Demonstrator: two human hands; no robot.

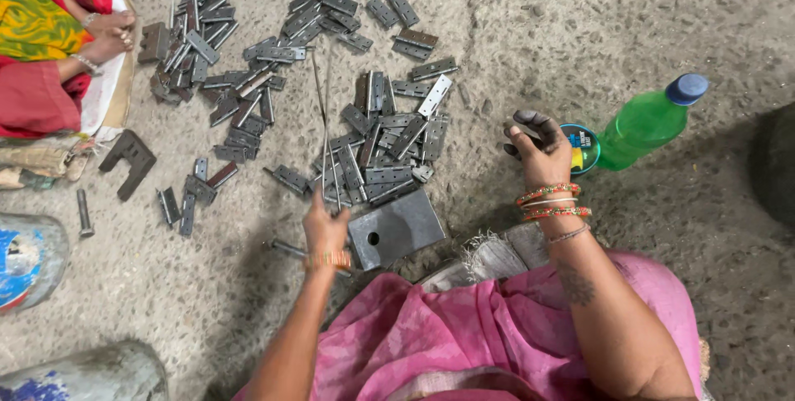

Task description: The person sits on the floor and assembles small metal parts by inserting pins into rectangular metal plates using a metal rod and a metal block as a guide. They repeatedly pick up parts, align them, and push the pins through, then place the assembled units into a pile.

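Concrete floor. Left hand [325,229] pinches thin stiff rods [323,119], light and slippery, above hinge pile [389,148]; right hand [537,146] loosely curled, empty.

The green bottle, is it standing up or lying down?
Lying down. The green bottle rests on its side on the concrete floor, blue cap pointing away, beside the right hand.
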